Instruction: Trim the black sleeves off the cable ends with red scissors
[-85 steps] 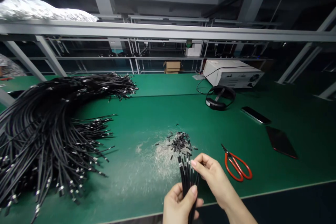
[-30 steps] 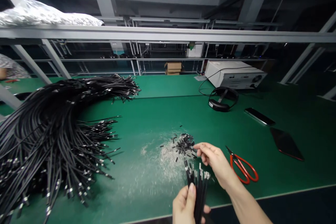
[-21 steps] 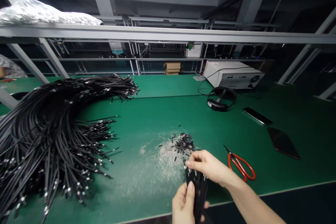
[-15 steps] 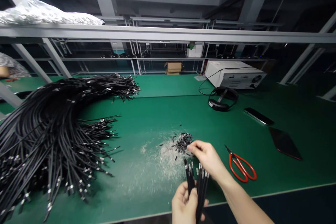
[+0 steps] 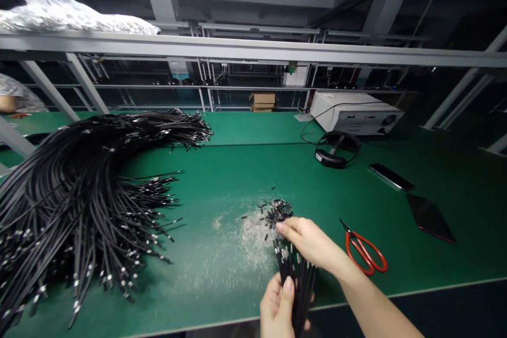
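My left hand (image 5: pixel 277 303) is wrapped round a bundle of black cables (image 5: pixel 303 293) at the table's front edge. Their pale-banded ends point up and away from me, and the thumb lies across the bundle. Just above those ends is my right hand (image 5: pixel 307 240), thumb and forefinger pinched together; what is between them, if anything, is too small to make out. Beyond its fingertips lies a small heap of short black pieces (image 5: pixel 278 211). Pale, fine scraps (image 5: pixel 253 237) are scattered on the green table around the heap.
A large pile of black cables (image 5: pixel 91 169) covers the table's left side. To the right lie red-handled scissors (image 5: pixel 364 251), a phone (image 5: pixel 391 177) and a dark flat slab (image 5: pixel 430 216). Behind them are a black headband-like device (image 5: pixel 336 150) and a white box-shaped instrument (image 5: pixel 354 113).
My right hand has moved slightly left and down, closer to the cable ends. The left thumb has shifted up along the bundle, and the cable ends have shifted a little.
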A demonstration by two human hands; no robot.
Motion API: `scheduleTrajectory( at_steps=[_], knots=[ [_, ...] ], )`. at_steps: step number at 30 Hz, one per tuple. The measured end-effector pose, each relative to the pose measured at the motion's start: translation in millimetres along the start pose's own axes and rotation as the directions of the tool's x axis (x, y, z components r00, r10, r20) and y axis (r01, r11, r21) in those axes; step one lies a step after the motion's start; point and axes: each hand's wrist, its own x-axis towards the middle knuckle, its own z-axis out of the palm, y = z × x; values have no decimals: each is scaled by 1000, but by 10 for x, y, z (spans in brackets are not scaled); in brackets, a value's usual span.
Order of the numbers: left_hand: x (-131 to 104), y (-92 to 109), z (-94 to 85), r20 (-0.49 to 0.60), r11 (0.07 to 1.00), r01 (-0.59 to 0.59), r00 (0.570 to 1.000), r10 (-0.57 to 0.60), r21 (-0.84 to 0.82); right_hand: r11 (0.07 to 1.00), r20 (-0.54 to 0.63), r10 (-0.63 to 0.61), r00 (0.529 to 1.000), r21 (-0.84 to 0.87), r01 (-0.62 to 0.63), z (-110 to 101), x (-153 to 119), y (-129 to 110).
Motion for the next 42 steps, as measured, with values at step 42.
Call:
scheduleTrajectory(
  at_steps=[42],
  knots=[
    [-22, 7, 10, -36, 997, 6, 999, -3, 71, 926, 319, 107, 942, 313, -211, 17, -132, 74]
  ],
)
